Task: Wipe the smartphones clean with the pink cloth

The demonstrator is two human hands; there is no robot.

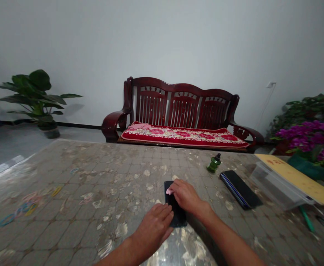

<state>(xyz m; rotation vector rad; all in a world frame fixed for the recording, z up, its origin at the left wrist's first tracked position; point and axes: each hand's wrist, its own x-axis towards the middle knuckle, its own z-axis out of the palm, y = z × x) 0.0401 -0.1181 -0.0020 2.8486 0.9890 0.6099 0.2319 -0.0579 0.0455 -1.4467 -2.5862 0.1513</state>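
Observation:
A black phone [175, 214] lies flat on the patterned table [109, 177] in front of me. My left hand [153, 227] rests on the phone's near left edge with its fingers flat and together. My right hand [185, 195] lies over the phone's far end, fingers pinched on a small pink piece [168, 191] pressed against the screen.
A second dark phone [241, 189] lies to the right, with a small green bottle [214, 163] behind it. A clear plastic box with a yellow lid [286, 181] sits at the right edge. Coloured rubber bands [26, 207] lie at the left. A wooden bench [178, 118] and plants stand beyond.

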